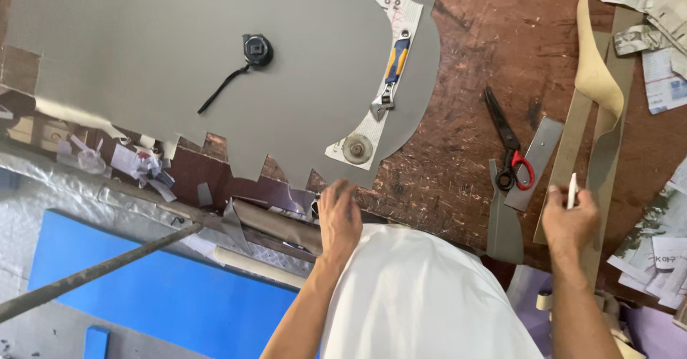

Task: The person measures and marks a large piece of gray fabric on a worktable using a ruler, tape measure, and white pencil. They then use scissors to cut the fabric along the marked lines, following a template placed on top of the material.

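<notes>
The large grey sheet with a zigzag-cut edge (215, 65) lies on the brown wooden surface (486, 58); our left hand (339, 216) presses flat there, fingers apart. Our right hand (569, 219) is clamped on a thin white stick (572, 191). The red-handled scissors (509, 148) rest unused; the cutting looks partly done.

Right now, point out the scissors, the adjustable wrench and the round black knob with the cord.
scissors (509, 148): head view, on the pivot area between blades and handles.
adjustable wrench (396, 62): head view, on the blue and yellow handle.
round black knob (257, 49): head view, on its top face.
</notes>
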The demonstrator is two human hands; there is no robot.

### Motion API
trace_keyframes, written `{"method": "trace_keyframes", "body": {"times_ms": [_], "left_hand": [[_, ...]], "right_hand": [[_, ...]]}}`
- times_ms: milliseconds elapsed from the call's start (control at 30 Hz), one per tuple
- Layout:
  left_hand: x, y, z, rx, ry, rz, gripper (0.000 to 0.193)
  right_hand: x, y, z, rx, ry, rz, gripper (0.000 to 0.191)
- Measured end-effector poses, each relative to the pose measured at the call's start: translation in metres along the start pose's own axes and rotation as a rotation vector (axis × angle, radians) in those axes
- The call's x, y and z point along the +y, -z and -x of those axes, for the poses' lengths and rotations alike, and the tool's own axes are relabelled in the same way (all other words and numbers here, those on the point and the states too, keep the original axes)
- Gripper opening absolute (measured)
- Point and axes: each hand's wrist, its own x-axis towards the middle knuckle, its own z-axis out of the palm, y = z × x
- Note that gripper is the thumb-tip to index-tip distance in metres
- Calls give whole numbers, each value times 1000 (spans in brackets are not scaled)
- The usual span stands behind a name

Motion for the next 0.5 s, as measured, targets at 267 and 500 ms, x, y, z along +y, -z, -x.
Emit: {"method": "trace_keyframes", "body": {"times_ms": [267, 500], "left_hand": [[-16, -17, -30, 63, -83, -93, 44], [-13, -39, -45, 69, 38, -155, 65]], "right_hand": [[-7, -17, 1, 96, 220, 205, 35], [-42, -35, -18, 75, 29, 273, 44]]}}
